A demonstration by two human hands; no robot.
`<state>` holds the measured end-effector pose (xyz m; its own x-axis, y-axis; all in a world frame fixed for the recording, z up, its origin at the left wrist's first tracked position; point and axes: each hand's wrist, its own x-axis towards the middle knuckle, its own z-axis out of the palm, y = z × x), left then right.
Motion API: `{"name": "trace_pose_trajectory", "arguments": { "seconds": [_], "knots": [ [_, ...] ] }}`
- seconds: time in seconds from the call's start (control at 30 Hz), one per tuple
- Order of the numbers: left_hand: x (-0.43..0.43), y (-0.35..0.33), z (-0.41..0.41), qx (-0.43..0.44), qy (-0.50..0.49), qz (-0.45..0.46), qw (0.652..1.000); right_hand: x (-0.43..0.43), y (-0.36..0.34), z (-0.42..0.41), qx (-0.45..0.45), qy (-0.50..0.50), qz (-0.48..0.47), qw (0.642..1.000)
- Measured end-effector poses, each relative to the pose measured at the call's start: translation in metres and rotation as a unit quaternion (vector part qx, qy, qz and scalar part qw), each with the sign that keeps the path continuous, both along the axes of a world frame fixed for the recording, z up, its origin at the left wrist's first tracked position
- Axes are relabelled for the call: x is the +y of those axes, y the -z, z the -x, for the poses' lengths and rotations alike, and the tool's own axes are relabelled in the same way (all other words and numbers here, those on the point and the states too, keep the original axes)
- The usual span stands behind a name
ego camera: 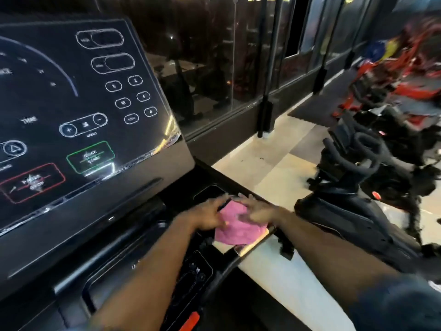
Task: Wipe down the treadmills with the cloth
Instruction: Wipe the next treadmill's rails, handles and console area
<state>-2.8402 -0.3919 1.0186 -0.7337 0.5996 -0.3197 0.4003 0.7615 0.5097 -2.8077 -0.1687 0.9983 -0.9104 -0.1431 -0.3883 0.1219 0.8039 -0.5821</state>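
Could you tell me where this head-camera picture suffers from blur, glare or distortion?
Head view: motion blur smears the left hand and right hand over the pink cloth, and the red bikes; glare streaks the treadmill console near its lower right corner; the wide lens bows its edges.

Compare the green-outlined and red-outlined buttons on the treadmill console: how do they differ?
The green-outlined button has a green border, the red-outlined button a red one. The green-outlined button sits higher and further right on the console; the red-outlined button sits lower left. The red-outlined button looks wider than the green-outlined button. Both are rounded rectangles holding blurred white lettering.
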Motion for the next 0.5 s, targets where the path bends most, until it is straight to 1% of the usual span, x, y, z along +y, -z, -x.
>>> {"name": "trace_pose_trajectory", "arguments": {
  "seconds": [0.03, 0.1, 0.13, 0.17, 0.27, 0.33, 0.4, 0.43, 0.5],
  "knots": [
    [0.011, 0.009, -0.008, -0.007, 0.012, 0.028, 1.000, -0.005, 0.015, -0.004, 0.007, 0.003, -0.030, 1.000],
    [0.022, 0.023, -0.018, 0.034, -0.036, 0.045, 0.998, -0.013, 0.031, -0.007, 0.069, 0.048, -0.054, 0.995],
    [0.026, 0.026, -0.017, 0.075, -0.061, 0.048, 0.994, -0.015, 0.031, -0.005, 0.114, 0.068, -0.062, 0.989],
    [0.027, 0.027, -0.020, 0.093, -0.077, 0.061, 0.991, -0.016, 0.031, -0.006, 0.145, 0.092, -0.066, 0.983],
    [0.022, 0.026, -0.020, 0.105, -0.076, 0.101, 0.986, -0.026, 0.033, -0.010, 0.191, 0.171, -0.049, 0.965],
    [0.018, 0.027, -0.019, 0.123, -0.055, 0.102, 0.986, -0.031, 0.031, -0.014, 0.199, 0.211, -0.003, 0.957],
    [0.013, 0.025, -0.018, 0.137, -0.061, 0.075, 0.986, -0.032, 0.019, -0.017, 0.194, 0.244, 0.073, 0.948],
    [0.011, 0.019, -0.016, 0.154, -0.071, 0.045, 0.984, -0.030, 0.008, -0.017, 0.191, 0.254, 0.111, 0.942],
    [0.007, 0.002, -0.009, 0.153, -0.101, -0.068, 0.981, -0.023, -0.021, -0.012, 0.198, 0.268, 0.163, 0.929]
  ]
}}
